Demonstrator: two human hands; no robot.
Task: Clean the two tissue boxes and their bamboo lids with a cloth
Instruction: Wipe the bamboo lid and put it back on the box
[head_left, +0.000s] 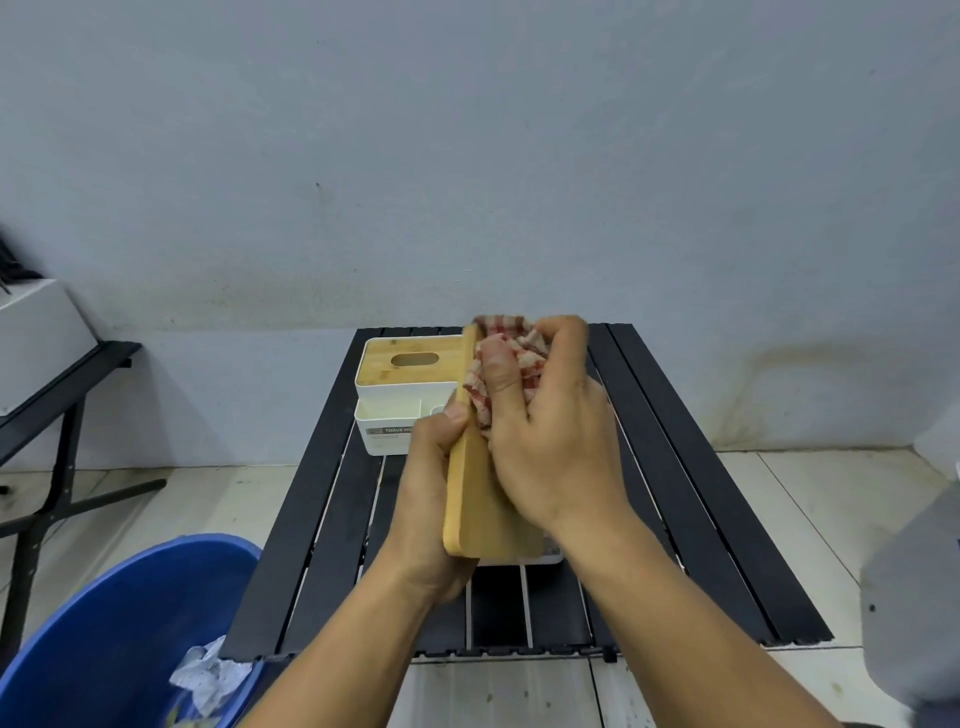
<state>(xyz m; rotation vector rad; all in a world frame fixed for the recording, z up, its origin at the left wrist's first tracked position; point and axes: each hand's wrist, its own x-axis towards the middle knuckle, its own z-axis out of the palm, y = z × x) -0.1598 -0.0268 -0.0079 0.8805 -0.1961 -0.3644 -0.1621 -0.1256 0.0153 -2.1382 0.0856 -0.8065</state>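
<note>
The only writing that can be read is a grey label (390, 431) on the front of a low white open-topped container (387, 441); it shows "TISSUE HO", and the rest is hidden behind the left hand (431, 499). Smaller print beneath it is too fine to make out.

2 bamboo lids are in view. 1 lies flat on the white tissue box (405, 391) at the far side of the black slatted table (701, 493). This seated lid (379, 353) has an oval slot in the middle. The labelled container sits just in front of that box, touching it, and whether the 2 are 1 piece cannot be told.

The other bamboo lid (480, 514) is held on edge above the middle of the table. The left hand's fingers are curled round its left edge, with the thumb clamped on the rim. The right hand (550, 447) has its fingers bunched tight on 1 red-and-white checked cloth (519, 353), which is pressed against the upper part of the lid's face.

Below the held lid a strip of white rim (540, 560) shows on the table — mostly covered.

1 blue tub (104, 623) stands on the floor at lower left, with crumpled white material (208, 675) inside.
</note>
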